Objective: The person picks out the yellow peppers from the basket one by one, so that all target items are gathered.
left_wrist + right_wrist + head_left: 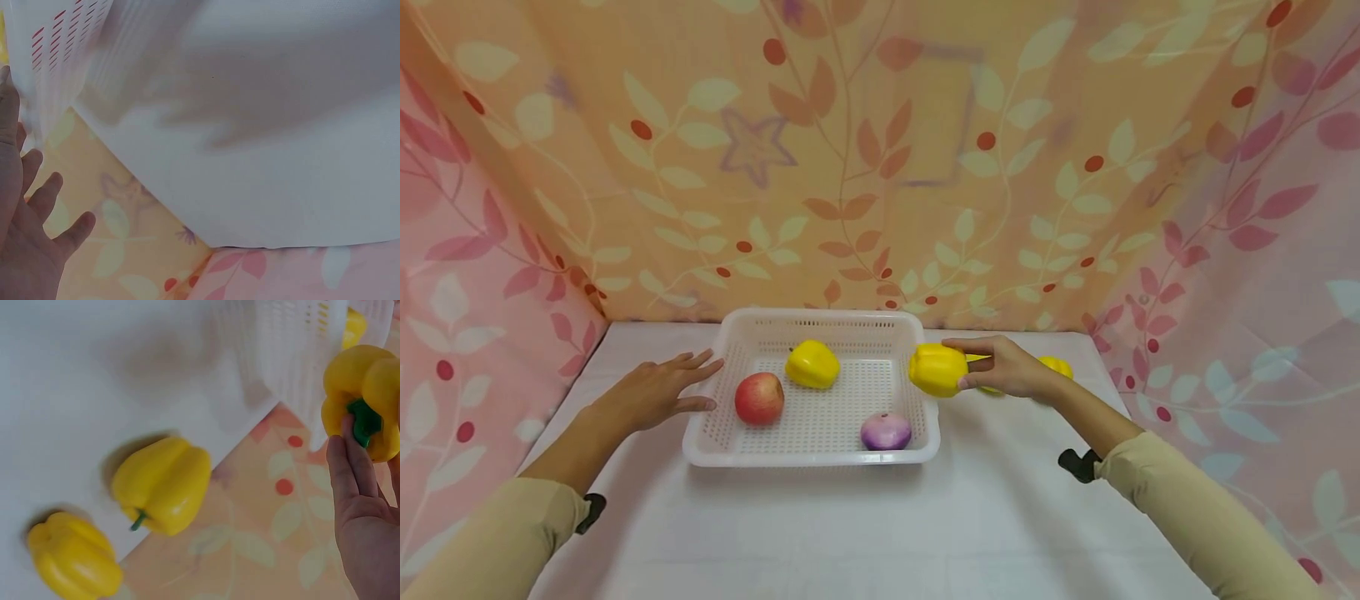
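Note:
A yellow bell pepper (pixel 937 370) is gripped by my right hand (pixel 1011 367) at the right rim of the white plastic basket (pixel 812 457). Its green stem faces my fingers in the right wrist view, where the pepper (pixel 350 375) is seen close up. My left hand (pixel 658 390) is at the basket's left side with fingers spread, holding nothing; in the left wrist view its fingers (pixel 47 197) are apart. Inside the basket lie a red apple (pixel 759 398), another yellow bell pepper (pixel 812 364) and a purple onion-like item (pixel 886 432).
Two more yellow bell peppers, one (pixel 162 484) nearer the basket and one (pixel 75 556) farther away, lie on the white-covered table (pixel 820 533) to the right. Patterned cloth (pixel 865 167) hangs behind the table and on both sides.

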Available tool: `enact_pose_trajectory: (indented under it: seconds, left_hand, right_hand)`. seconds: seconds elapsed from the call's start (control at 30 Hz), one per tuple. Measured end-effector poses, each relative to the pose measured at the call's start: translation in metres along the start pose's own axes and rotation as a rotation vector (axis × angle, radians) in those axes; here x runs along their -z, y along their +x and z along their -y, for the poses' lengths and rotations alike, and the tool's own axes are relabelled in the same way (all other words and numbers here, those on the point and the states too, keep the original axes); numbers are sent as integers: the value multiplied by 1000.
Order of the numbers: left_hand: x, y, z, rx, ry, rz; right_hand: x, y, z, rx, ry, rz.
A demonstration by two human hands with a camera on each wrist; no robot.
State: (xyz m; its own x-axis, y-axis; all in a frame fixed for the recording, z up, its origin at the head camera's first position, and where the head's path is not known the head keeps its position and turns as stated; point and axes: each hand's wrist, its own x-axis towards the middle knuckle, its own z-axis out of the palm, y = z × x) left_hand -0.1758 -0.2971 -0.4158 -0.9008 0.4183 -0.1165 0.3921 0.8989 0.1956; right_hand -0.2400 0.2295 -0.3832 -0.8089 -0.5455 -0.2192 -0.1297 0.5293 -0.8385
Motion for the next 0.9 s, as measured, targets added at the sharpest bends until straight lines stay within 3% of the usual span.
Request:
enact_pose_trajectory:
  seconds: [0.13, 0.33, 0.63, 0.9]
  left_hand:
    - [0, 1, 1, 2, 10, 6]
    - [-2, 0, 3, 2, 10, -2]
    - [-4, -1, 3, -27, 37, -40]
    - [-1, 0, -1, -22, 33, -34]
  right_hand:
    - [11, -16, -16, -1, 19, -19]
    - [22, -33, -40, -38, -35, -45]
    - [29, -57, -66, -74, -62, -74]
    - [38, -78, -100, -107, -93, -112]
